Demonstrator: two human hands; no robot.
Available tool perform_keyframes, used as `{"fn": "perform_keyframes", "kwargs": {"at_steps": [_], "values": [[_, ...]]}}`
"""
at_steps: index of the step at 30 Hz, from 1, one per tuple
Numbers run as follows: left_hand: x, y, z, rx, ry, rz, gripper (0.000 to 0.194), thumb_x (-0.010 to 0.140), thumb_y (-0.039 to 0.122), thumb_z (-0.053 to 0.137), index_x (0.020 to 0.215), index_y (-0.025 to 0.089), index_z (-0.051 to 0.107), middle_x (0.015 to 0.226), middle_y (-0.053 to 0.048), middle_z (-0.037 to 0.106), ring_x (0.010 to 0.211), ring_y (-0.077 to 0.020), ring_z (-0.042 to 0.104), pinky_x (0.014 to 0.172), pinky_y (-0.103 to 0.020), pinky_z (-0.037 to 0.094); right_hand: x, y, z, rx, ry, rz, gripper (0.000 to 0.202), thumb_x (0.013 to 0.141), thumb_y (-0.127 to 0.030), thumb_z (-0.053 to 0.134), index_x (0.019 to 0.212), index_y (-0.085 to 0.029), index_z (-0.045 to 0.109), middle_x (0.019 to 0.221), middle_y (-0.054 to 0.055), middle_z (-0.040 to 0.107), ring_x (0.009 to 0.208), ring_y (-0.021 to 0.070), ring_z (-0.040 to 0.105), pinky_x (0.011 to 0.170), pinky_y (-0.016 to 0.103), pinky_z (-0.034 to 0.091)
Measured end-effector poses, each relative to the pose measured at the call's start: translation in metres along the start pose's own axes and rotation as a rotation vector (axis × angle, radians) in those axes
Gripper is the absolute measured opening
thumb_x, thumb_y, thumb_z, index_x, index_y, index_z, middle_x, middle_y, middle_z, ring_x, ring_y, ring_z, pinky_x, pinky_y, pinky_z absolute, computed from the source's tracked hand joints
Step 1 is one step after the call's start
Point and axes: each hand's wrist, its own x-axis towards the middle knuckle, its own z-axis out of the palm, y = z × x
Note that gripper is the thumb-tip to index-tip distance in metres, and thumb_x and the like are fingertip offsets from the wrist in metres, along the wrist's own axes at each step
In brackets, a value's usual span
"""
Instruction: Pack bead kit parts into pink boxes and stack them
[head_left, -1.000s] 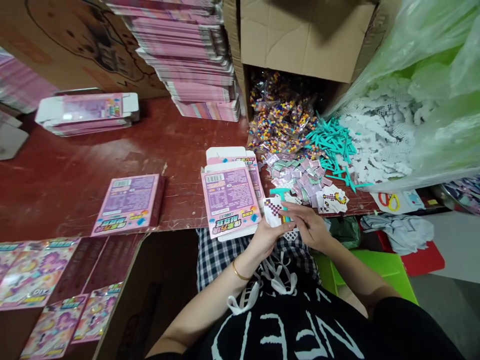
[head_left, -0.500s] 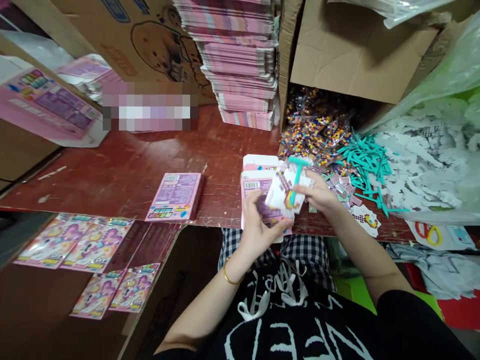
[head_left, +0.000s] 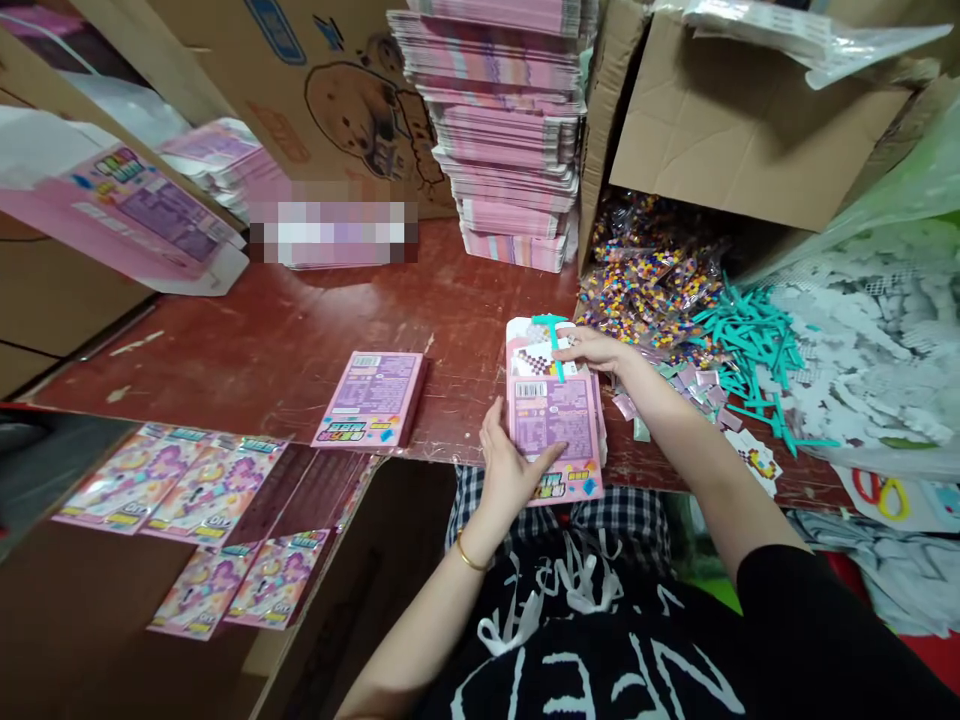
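The left hand [head_left: 514, 460] grips the lower left side of the pink-and-purple, flat rectangular cardboard box [head_left: 551, 425], its thumb [head_left: 546, 460] laid slantwise across the box's upper face and its other fingers [head_left: 491, 420] bunched along the box's left edge. The left wrist [head_left: 474, 540] is below and left of the box, and the bare left forearm [head_left: 427, 605] slopes up towards it. The right hand [head_left: 596, 350] is at the box's far end, palm down, fingers pointing left and lightly bent. The bare right forearm [head_left: 686, 435] reaches diagonally past the box's right side.
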Motion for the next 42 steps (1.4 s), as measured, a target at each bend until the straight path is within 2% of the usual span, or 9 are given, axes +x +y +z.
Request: {"fn": "perform_keyframes", "kwargs": {"at_steps": [5,9,16,19,25,29,33,38,42], "values": [[-0.014,0.025,-0.023,-0.390,-0.031,-0.210,0.102,0.065,0.036,0.088,0.147,0.020,0.029,0.128,-0.016,0.060,0.118,-0.0295,0.063,0.102,-0.045,0.051,-0.056,-0.012,0.033,-0.151,-0.138,-0.234,0.050,0.066,-0.032,0.088,0.110,-0.017,0.067,0.106,0.005,0.074,0.092,0.0180,0.071,0.087,0.034,0.061],[-0.035,0.040,-0.043,-0.479,-0.128,-0.331,0.086,0.061,0.031,0.090,0.134,0.021,0.046,0.106,-0.008,0.070,0.090,-0.0222,0.071,0.082,-0.036,0.059,-0.098,-0.008,0.049,-0.262,-0.223,-0.266,0.047,0.077,-0.037,0.080,0.118,-0.020,0.066,0.112,0.006,0.072,0.101,0.0188,0.069,0.091,0.035,0.060],[-0.073,0.043,-0.036,-0.499,-0.232,-0.434,0.074,0.057,0.031,0.091,0.119,0.018,0.051,0.111,-0.008,0.069,0.100,-0.0230,0.069,0.095,-0.040,0.054,-0.156,0.018,0.076,-0.628,-0.275,-0.321,0.024,0.092,-0.038,0.063,0.106,-0.021,0.072,0.105,0.004,0.071,0.100,0.0179,0.064,0.095,0.035,0.056],[-0.086,0.045,-0.036,-0.504,-0.231,-0.447,0.074,0.057,0.032,0.091,0.117,0.019,0.050,0.109,-0.008,0.070,0.098,-0.0228,0.069,0.095,-0.039,0.053,-0.180,0.026,0.085,-0.635,-0.103,-0.325,0.023,0.092,-0.037,0.062,0.100,-0.019,0.073,0.098,0.006,0.069,0.093,0.0184,0.064,0.088,0.036,0.057],[-0.105,0.051,-0.041,-0.491,-0.218,-0.395,0.074,0.057,0.031,0.091,0.118,0.020,0.050,0.106,-0.005,0.070,0.094,-0.0215,0.069,0.089,-0.036,0.055,-0.213,0.027,0.096,-0.155,0.333,-0.280,0.036,0.079,-0.044,0.077,0.104,-0.018,0.069,0.075,0.002,0.070,0.068,0.0159,0.066,0.068,0.033,0.058],[-0.114,0.054,-0.042,-0.519,-0.225,-0.375,0.076,0.058,0.031,0.091,0.120,0.021,0.049,0.107,-0.006,0.070,0.094,-0.0221,0.070,0.089,-0.037,0.056,-0.220,0.037,0.111,-0.255,0.370,-0.276,0.034,0.070,-0.046,0.085,0.074,-0.019,0.065,0.070,0.002,0.066,0.068,0.0160,0.062,0.064,0.033,0.053],[-0.121,0.053,-0.043,-0.550,-0.205,-0.357,0.076,0.059,0.031,0.090,0.121,0.020,0.049,0.114,-0.008,0.069,0.101,-0.0234,0.069,0.092,-0.037,0.056,-0.227,0.061,0.116,-0.477,0.397,-0.349,0.039,0.071,-0.052,0.082,0.063,-0.019,0.065,0.086,0.005,0.063,0.091,0.0214,0.061,0.085,0.040,0.051],[-0.127,0.055,-0.045,-0.546,-0.241,-0.328,0.075,0.061,0.031,0.090,0.123,0.020,0.048,0.115,-0.009,0.069,0.104,-0.0245,0.069,0.093,-0.039,0.056,-0.248,0.065,0.106,-0.605,0.334,-0.336,0.035,0.079,-0.055,0.075,0.072,-0.020,0.073,0.119,0.010,0.063,0.119,0.0278,0.057,0.106,0.052,0.041],[-0.129,0.060,-0.043,-0.540,-0.244,-0.298,0.076,0.061,0.030,0.090,0.123,0.021,0.048,0.117,-0.009,0.068,0.106,-0.0251,0.069,0.095,-0.039,0.055,-0.254,0.041,0.106,-0.478,0.534,-0.542,0.027,0.088,-0.050,0.068,0.097,-0.025,0.075,0.123,0.008,0.065,0.119,0.0224,0.059,0.102,0.043,0.049]]}}
